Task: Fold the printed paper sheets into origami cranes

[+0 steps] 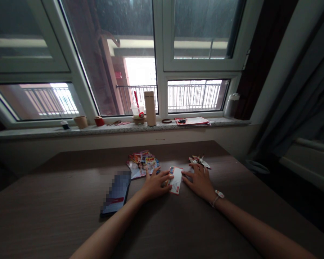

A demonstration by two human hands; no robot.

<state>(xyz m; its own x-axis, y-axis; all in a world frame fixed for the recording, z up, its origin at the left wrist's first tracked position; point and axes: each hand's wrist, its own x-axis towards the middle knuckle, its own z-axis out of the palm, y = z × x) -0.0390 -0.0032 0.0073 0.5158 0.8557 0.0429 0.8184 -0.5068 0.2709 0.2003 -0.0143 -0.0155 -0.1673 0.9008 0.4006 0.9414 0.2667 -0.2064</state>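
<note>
A small white card (176, 181) with red edging, printed text and a red logo lies flat on the table between my hands. My left hand (157, 184) has its fingers spread, with fingertips resting on the card's left edge. From the other side, my right hand (200, 181) reaches the card's right edge with its fingers stretched out and apart. A pile of colourful printed packets or cards (142, 163) lies just beyond my left hand. Past my right fingertips sits a small heap of crumpled wrapper pieces (202, 162).
A dark phone (116, 194), partly pixelated, lies left of my left hand on the brown table (56, 201). On the windowsill (110, 132) stand a beige flask (150, 109), a clear cup with red straw (136, 108), a paper cup (81, 122), scissors (181, 121) and a grey bottle (231, 106).
</note>
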